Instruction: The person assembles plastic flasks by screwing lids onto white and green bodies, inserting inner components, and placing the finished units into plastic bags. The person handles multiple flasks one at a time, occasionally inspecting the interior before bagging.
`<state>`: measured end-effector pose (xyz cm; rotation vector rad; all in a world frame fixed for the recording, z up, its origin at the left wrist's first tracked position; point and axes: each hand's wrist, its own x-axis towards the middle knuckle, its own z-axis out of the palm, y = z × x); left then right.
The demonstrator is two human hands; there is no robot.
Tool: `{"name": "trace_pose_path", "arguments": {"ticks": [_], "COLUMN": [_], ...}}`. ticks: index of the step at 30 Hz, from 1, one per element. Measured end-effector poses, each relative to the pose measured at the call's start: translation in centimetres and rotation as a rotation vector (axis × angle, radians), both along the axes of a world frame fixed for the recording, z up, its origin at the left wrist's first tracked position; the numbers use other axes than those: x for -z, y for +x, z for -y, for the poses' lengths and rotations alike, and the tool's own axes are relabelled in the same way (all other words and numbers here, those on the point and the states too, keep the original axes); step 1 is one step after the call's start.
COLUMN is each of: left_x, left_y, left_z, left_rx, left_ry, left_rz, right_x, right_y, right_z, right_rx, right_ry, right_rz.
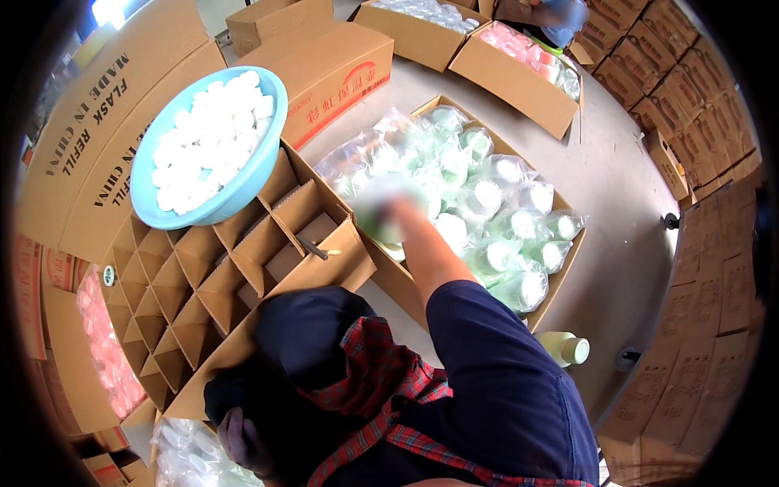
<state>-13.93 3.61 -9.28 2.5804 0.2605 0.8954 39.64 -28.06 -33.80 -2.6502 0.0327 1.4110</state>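
My right arm reaches forward over an open carton (560,304) packed with pale green bottles (487,199) in clear plastic bags. My right hand (393,213) is at the left side of that carton, among the bagged bottles. It is blurred, so its fingers and anything in them cannot be made out. My left hand (243,442), in a greyish-purple glove, hangs low beside a bag of clear plastic items (191,454). Its fingers are partly in shadow and their grip does not show.
A light blue basin (274,134) of white caps (215,138) rests on a carton with cardboard dividers (182,280). A green bottle (560,347) stands on the floor at right. Another person (560,20) is at the back near open cartons (511,81). Stacked cartons (690,300) line the right.
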Motion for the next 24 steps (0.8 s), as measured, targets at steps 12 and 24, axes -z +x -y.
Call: {"name": "trace_pose_path", "arguments": {"ticks": [12,24], "left_x": [-1.0,-4.0], "left_y": [-0.1,1.6], "left_z": [0.8,2.5], "left_rx": [-0.004,0.199], "left_ry": [0.023,-0.339], "left_rz": [0.035,0.05], "right_x": [1.4,-38.5], "right_y": [-5.1,-29.8], "right_z": [6.7,10.2], "right_rx": [0.065,0.214], "right_ry": [0.398,1.231], "right_rz": [0.422,0.757]}}
